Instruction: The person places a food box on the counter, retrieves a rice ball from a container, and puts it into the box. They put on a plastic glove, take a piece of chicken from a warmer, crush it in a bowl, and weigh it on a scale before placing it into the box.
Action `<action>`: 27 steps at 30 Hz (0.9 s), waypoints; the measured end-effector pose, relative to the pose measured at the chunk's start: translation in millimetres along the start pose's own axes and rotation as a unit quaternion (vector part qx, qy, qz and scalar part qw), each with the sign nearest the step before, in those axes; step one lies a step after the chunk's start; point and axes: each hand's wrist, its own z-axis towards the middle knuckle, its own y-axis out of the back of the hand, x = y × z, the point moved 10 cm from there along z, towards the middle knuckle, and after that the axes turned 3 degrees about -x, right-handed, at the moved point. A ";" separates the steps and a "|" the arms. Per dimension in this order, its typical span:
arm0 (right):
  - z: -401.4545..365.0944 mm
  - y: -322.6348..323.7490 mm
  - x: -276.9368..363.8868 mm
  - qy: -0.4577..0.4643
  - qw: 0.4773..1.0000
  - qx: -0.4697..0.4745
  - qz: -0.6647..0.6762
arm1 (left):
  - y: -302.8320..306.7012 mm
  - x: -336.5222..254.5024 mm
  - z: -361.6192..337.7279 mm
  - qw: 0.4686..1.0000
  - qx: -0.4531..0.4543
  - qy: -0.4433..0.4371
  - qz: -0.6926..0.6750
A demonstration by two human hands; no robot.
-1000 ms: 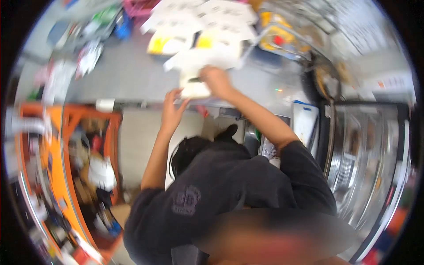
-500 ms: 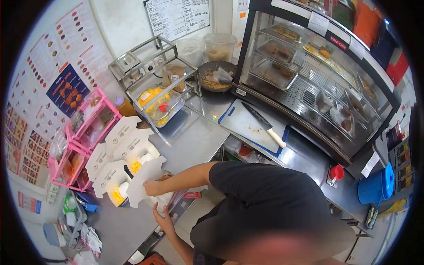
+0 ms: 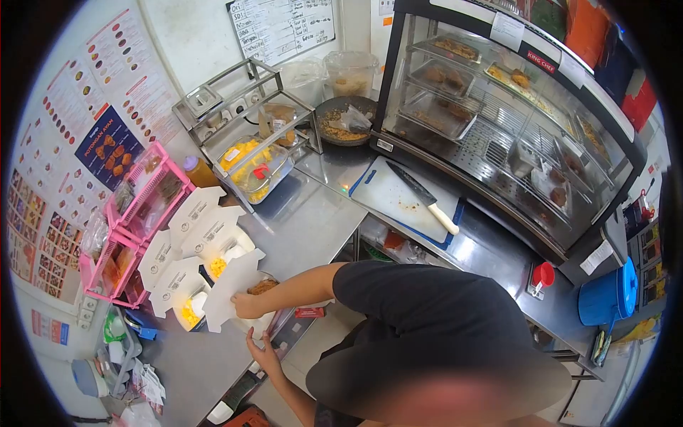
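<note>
My right hand (image 3: pixel 249 306) is closed over the nearest white takeaway box, beside its raised flap (image 3: pixel 233 281); what its fingers grip is hidden. Browned food (image 3: pixel 262 286) shows in that box just behind my wrist. Below, my left hand (image 3: pixel 263 350) has its fingers spread near the box's lower edge, with nothing in it. Two more open boxes stand to the left: one with yellow pieces (image 3: pixel 190 313) and a white item, the other, farther back, with yellow pieces (image 3: pixel 218 267) and a white item.
Pink baskets (image 3: pixel 146 203) stand against the wall by a sauce bottle (image 3: pixel 199 174). Behind are a metal rack (image 3: pixel 249 117) and a pan (image 3: pixel 345 121). A knife (image 3: pixel 420 193) lies on the cutting board (image 3: pixel 384 196), before the glass display case (image 3: pixel 498 128). A red packet (image 3: pixel 310 312) lies near the counter edge.
The browned food in the nearest box shows more clearly beside my right wrist. Both hands are almost where they were, and the whole view has shifted slightly.
</note>
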 end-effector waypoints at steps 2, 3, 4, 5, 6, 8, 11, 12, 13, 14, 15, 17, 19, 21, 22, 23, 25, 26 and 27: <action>-5.9 5.9 5.9 0.016 0.979 0.199 0.031 | 4.3 11.0 -1.5 0.998 -0.033 0.041 -0.039; -7.4 8.0 7.4 0.028 0.971 0.231 0.050 | 4.9 17.8 -2.6 0.995 -0.049 0.061 -0.059; -9.7 8.3 8.9 0.040 0.962 0.263 0.068 | 8.6 23.7 -1.8 0.989 -0.086 0.057 -0.102; -11.9 9.8 10.9 0.052 0.951 0.294 0.085 | 11.1 32.7 0.7 0.980 -0.124 0.052 -0.145; -14.2 15.8 12.6 0.074 0.941 0.324 0.063 | 14.1 43.8 3.4 0.968 -0.162 0.047 -0.187; -20.5 25.4 18.4 0.120 0.917 0.380 0.017 | 5.6 75.5 13.6 0.957 -0.162 0.101 -0.219; -32.5 28.1 24.8 0.133 0.901 0.412 0.005 | -8.3 92.6 18.2 0.935 -0.145 0.166 -0.277; -28.8 23.4 25.1 0.126 0.903 0.411 0.009 | -16.3 92.4 19.6 0.927 -0.136 0.184 -0.298; -29.6 21.8 26.5 0.119 0.907 0.403 0.012 | -20.1 87.7 20.1 0.925 -0.133 0.175 -0.310; -27.0 18.4 26.8 0.112 0.911 0.396 0.015 | -24.3 83.2 19.6 0.923 -0.130 0.166 -0.321; -26.3 17.0 28.1 0.105 0.916 0.388 0.020 | -26.2 79.6 19.1 0.922 -0.127 0.158 -0.331; -25.1 15.6 29.8 0.094 0.922 0.375 0.026 | -28.1 77.2 19.1 0.926 -0.121 0.152 -0.324; -23.6 15.1 30.3 0.085 0.927 0.364 0.032 | -29.0 78.3 17.3 0.925 -0.114 0.150 -0.329; -19.7 14.4 30.9 0.076 0.932 0.353 0.038 | -30.1 80.9 18.3 0.919 -0.106 0.152 -0.347; -17.6 12.6 30.4 0.071 0.934 0.348 0.039 | -30.8 81.7 18.9 0.918 -0.102 0.155 -0.352; -17.6 12.5 29.0 0.065 0.938 0.339 0.040 | -31.2 82.3 19.8 0.916 -0.098 0.157 -0.357; -11.9 11.2 29.7 0.054 0.942 0.328 0.046 | -31.4 86.1 20.7 0.911 -0.098 0.159 -0.368; -9.1 11.3 30.0 0.051 0.944 0.322 0.048 | -33.4 88.8 21.9 0.908 -0.100 0.158 -0.375; -6.7 10.4 29.7 0.044 0.947 0.314 0.051 | -35.0 91.4 23.1 0.905 -0.102 0.157 -0.382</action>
